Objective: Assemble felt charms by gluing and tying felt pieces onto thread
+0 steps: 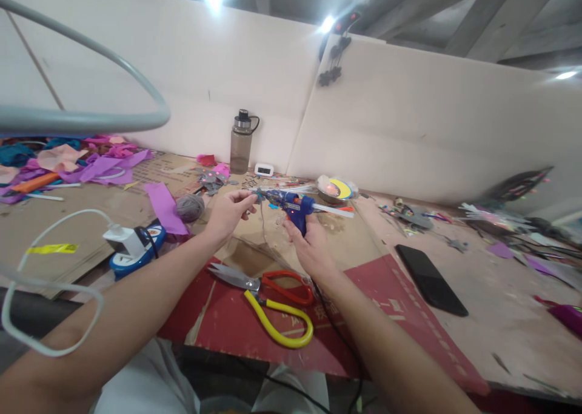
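My right hand (311, 244) is wrapped round the grip of a blue glue gun (299, 207), whose nozzle points left. A whitish glue stick (335, 211) protrudes from its back end. At the nozzle, my left hand (231, 211) pinches a small bluish-grey piece (260, 196), too small to make out clearly. From it a thin grey strand hangs toward the table. Nearer me lie large scissors (253, 283) with one red and one yellow handle, blades pointing left. A ball of grey yarn (190, 208) rests beside my left wrist.
A blue power strip (131, 262) with a white plug sits by my left forearm. A black phone (430, 279) lies on the right. Farther back are a bottle (240, 144), a small clock (264, 170) and a bowl (328, 197). Coloured scraps (100, 166) cover the far left.
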